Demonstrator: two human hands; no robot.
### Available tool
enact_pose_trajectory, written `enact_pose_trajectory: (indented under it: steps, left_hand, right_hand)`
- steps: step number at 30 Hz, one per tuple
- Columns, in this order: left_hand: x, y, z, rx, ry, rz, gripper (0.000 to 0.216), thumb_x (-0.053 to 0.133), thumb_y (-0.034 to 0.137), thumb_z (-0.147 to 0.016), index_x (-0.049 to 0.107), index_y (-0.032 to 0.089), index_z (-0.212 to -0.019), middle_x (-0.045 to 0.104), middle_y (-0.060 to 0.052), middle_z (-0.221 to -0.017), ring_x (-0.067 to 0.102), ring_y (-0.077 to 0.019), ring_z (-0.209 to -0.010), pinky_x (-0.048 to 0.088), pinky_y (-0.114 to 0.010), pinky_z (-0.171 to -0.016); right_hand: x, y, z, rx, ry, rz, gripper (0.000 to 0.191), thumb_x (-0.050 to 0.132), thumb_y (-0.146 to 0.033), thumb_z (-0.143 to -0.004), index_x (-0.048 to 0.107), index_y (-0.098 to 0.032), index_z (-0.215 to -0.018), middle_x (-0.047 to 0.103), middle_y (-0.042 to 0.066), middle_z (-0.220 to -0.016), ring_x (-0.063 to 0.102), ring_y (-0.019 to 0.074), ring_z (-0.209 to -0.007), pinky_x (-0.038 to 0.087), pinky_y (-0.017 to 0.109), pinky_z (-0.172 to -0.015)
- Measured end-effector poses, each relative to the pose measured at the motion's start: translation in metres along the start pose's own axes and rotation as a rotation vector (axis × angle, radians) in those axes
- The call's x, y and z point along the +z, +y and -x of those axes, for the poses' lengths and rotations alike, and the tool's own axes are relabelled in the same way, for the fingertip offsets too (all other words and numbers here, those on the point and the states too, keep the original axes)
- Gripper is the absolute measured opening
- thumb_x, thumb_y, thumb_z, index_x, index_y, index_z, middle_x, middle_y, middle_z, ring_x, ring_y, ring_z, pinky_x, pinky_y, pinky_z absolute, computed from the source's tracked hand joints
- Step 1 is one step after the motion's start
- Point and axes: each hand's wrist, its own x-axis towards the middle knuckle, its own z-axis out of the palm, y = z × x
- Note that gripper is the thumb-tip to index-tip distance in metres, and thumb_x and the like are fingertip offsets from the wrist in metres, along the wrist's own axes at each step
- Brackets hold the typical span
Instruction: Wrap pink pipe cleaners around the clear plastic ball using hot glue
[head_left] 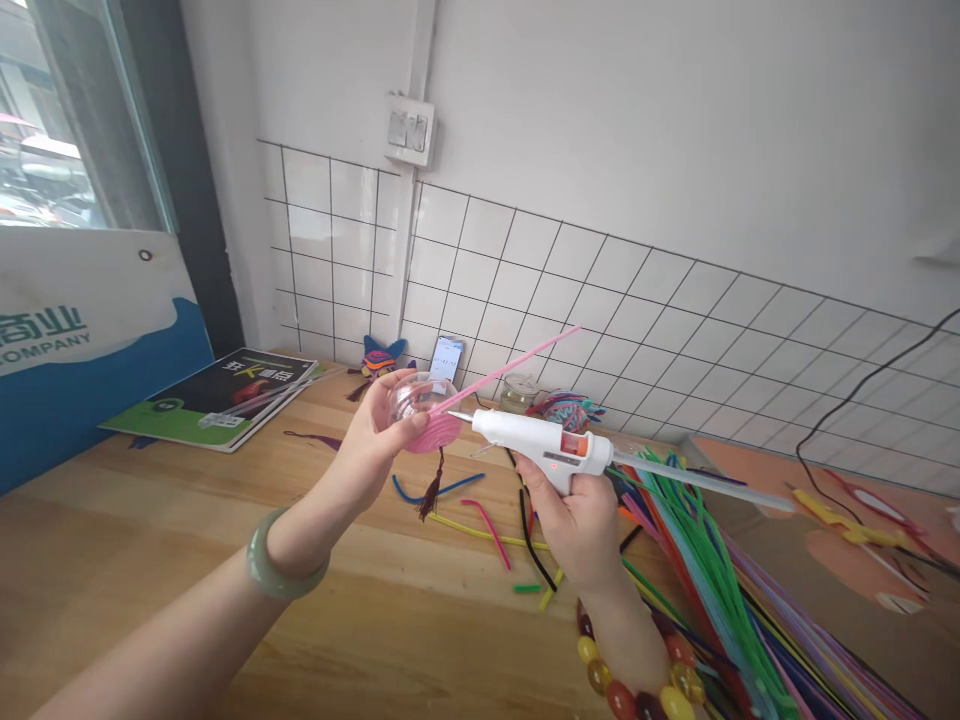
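My left hand (373, 440) is closed round a small clear plastic ball (420, 400) partly wrapped in pink, with a long pink pipe cleaner (510, 368) sticking up to the right from it and a dark tassel (433, 490) hanging below. My right hand (574, 520) grips the handle of a white hot glue gun (551, 447). Its nozzle points left and almost touches the pink wrap on the ball. A clear glue stick (697, 480) juts out of the gun's back. Both hands hover above the wooden table (187, 520).
Loose pipe cleaner pieces (487, 525) lie under the hands. A big bundle of coloured pipe cleaners (720, 590) fans out at right. A magazine (217, 395) lies at left, a phone (447, 358) leans on the tiled wall, a yarn ball (566, 408) and jar (519, 392) stand behind.
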Motion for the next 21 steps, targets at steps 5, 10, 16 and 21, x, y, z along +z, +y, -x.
enact_pose_trajectory:
  steps: [5,10,16,21]
  left_hand:
    - [-0.0011,-0.0015,0.0002,0.016,-0.013,-0.010,0.055,0.081,0.034,-0.070,0.057,0.024,-0.118,0.064,-0.010,-0.124,0.059,-0.0311,-0.117,0.050,-0.045,-0.095]
    - [-0.0022,-0.0030,0.0009,0.025,-0.026,-0.013,0.057,0.081,0.034,-0.071,0.055,0.024,-0.121,0.063,-0.011,-0.127,0.059,-0.0310,-0.117,0.049,-0.046,-0.098]
    - [-0.0010,-0.0020,0.0010,0.019,-0.023,-0.017,0.058,0.081,0.035,-0.071,0.054,0.023,-0.120,0.061,-0.012,-0.129,0.058,-0.0317,-0.118,0.048,-0.048,-0.098]
    - [-0.0012,-0.0018,0.0004,0.018,-0.019,-0.016,0.056,0.081,0.035,-0.070,0.055,0.024,-0.119,0.062,-0.011,-0.128,0.058,-0.0317,-0.118,0.048,-0.046,-0.097]
  right_hand:
    - [-0.0028,-0.0026,-0.0004,-0.076,-0.012,0.042,0.015,0.061,-0.032,-0.091,0.067,-0.020,-0.083,0.072,0.006,-0.073,0.067,0.0212,-0.063,0.056,0.032,-0.061]
    - [-0.0042,-0.0039,-0.0019,-0.129,-0.018,0.084,0.013,0.060,-0.027,-0.091,0.066,-0.019,-0.084,0.069,0.004,-0.067,0.063,0.0195,-0.059,0.053,0.030,-0.057]
    - [-0.0045,-0.0059,-0.0044,-0.148,-0.006,0.092,0.020,0.060,-0.027,-0.091,0.061,-0.021,-0.072,0.067,0.004,-0.066,0.063,0.0195,-0.060,0.054,0.031,-0.060]
    - [-0.0043,-0.0046,-0.0028,-0.149,-0.001,0.107,0.015,0.059,-0.028,-0.091,0.064,-0.020,-0.079,0.069,0.005,-0.069,0.064,0.0203,-0.060,0.054,0.032,-0.060]
